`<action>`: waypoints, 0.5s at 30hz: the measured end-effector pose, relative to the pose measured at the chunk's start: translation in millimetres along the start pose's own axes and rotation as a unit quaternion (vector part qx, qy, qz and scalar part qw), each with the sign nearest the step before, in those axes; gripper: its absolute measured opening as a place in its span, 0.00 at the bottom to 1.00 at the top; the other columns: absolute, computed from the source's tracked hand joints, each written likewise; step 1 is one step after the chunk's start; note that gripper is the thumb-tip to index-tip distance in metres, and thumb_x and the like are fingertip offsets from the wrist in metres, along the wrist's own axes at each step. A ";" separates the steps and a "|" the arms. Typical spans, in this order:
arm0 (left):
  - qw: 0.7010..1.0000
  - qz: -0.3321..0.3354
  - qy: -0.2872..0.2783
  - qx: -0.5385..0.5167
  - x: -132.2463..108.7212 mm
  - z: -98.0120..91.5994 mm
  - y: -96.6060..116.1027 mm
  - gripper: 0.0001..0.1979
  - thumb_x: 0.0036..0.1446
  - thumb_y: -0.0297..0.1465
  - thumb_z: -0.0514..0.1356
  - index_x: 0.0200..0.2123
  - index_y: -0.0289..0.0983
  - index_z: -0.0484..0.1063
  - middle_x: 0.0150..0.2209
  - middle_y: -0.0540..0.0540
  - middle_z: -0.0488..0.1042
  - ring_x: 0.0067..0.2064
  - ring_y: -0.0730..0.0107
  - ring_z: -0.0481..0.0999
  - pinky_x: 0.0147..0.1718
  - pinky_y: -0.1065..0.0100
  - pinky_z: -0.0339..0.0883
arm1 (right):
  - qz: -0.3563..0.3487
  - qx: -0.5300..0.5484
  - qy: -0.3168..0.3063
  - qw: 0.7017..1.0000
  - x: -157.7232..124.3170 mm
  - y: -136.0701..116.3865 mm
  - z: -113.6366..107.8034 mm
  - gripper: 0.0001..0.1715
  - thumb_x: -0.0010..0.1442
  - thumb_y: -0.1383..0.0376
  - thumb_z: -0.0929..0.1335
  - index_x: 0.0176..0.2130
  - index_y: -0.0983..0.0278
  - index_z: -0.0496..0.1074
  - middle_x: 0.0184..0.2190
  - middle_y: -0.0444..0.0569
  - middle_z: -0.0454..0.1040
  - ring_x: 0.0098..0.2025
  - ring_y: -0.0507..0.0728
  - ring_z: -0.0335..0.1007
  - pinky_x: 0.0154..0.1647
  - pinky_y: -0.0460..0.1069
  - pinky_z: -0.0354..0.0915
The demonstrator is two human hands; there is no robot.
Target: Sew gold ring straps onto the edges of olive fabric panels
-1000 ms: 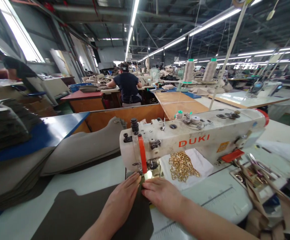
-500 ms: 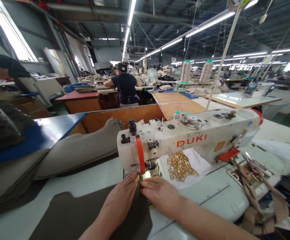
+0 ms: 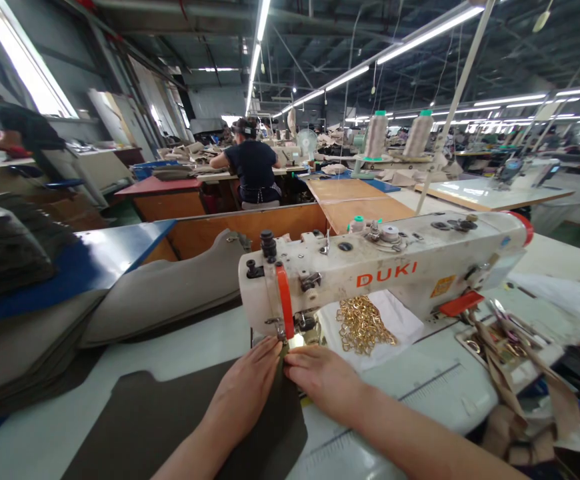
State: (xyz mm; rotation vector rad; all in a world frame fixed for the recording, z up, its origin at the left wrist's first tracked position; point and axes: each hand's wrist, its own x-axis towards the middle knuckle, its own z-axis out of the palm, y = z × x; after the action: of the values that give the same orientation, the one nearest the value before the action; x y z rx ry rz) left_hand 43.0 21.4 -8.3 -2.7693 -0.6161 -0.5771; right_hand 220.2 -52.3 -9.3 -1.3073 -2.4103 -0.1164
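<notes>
A dark olive-grey fabric piece [image 3: 180, 400] lies on the bed of a white sewing machine [image 3: 385, 260] with red "DUKI" lettering. My left hand [image 3: 250, 377] rests flat on the fabric, its outstretched fingers close to the needle area. On the other side, my right hand [image 3: 320, 377] has its fingers bent and pressed together at the fabric's right edge, by the presser foot. Its thumb is mostly hidden. The fingertips of both hands are a small gap apart. The needle itself is too small to make out behind the red guard [image 3: 284, 300].
Gold metal rings [image 3: 365, 323] lie heaped on a white sheet [image 3: 405, 320] under the machine arm. Right of them is a tray [image 3: 500, 360] with scissors and tan straps [image 3: 545, 387]. Stacked grey fabric pieces [image 3: 170, 287] lie left. A co-worker [image 3: 253, 163] sits ahead.
My view has shifted slightly, so the machine appears a little farther right and higher. Both hands stay beside the needle area on the fabric. The person at far left has moved an arm.
</notes>
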 end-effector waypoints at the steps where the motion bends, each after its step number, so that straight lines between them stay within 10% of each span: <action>1: 1.000 -0.001 -0.006 -0.003 0.4 -0.5 0.2 0.21 0.59 0.20 0.45 0.45 0.33 0.76 0.45 0.43 0.80 0.49 0.67 0.76 0.51 0.68 0.69 | 0.000 0.000 0.000 1.000 0.0 0.1 0.5 0.03 0.61 0.70 0.67 0.37 0.67 0.71 0.39 0.49 0.75 0.46 0.54 0.68 0.55 0.47 0.63; 15: 0.998 -0.033 0.001 -0.046 -35.0 -16.0 12.6 0.18 0.59 0.22 0.50 0.47 0.35 0.74 0.48 0.43 0.78 0.49 0.68 0.77 0.49 0.70 0.71 | -0.051 -0.012 -0.032 0.998 -10.2 -27.1 0.8 0.05 0.63 0.67 0.66 0.39 0.65 0.72 0.41 0.48 0.76 0.47 0.55 0.68 0.51 0.50 0.64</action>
State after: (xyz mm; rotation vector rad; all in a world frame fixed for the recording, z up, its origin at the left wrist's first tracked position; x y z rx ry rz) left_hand 14.4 -7.1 -10.8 -2.8420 -0.7002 -0.6367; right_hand 202.7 -75.4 -10.9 -1.2148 -2.5377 -0.1343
